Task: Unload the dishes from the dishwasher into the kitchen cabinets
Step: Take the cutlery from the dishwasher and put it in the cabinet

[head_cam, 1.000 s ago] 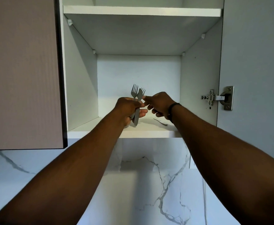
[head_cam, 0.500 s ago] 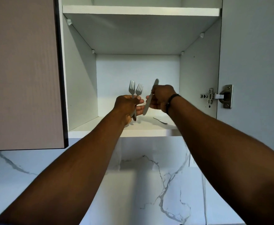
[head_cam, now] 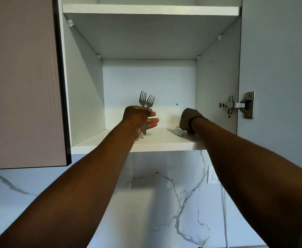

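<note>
From the head view, both arms reach up and forward into an open wall cabinet [head_cam: 85, 83], the hands over its lower shelf [head_cam: 157, 144].

The left hand [head_cam: 139, 119] is raised just above the shelf on the left side, wrist straight, knuckles toward the camera. Its grip is closed round two forks [head_cam: 146, 102], which stand upright with their prongs side by side above the fist and their handles poking out below the palm. Two fingers of that hand stick out straight to the right, off the handles.

The right hand [head_cam: 188, 120] is lower and to the right, its back toward the camera, fingers curled downward so the knuckles sit on or just over the shelf. A dark band circles its wrist. Under and just left of this hand a flat piece of cutlery [head_cam: 175, 131] lies on the shelf, its end pointing left. The fingers are hidden behind the hand, so whether the grip holds the piece or only rests beside it cannot be told.

A metal hinge [head_cam: 236, 105] joins the open door [head_cam: 279, 68] to the right wall of the cabinet. Marbled wall [head_cam: 164, 203] runs below.
</note>
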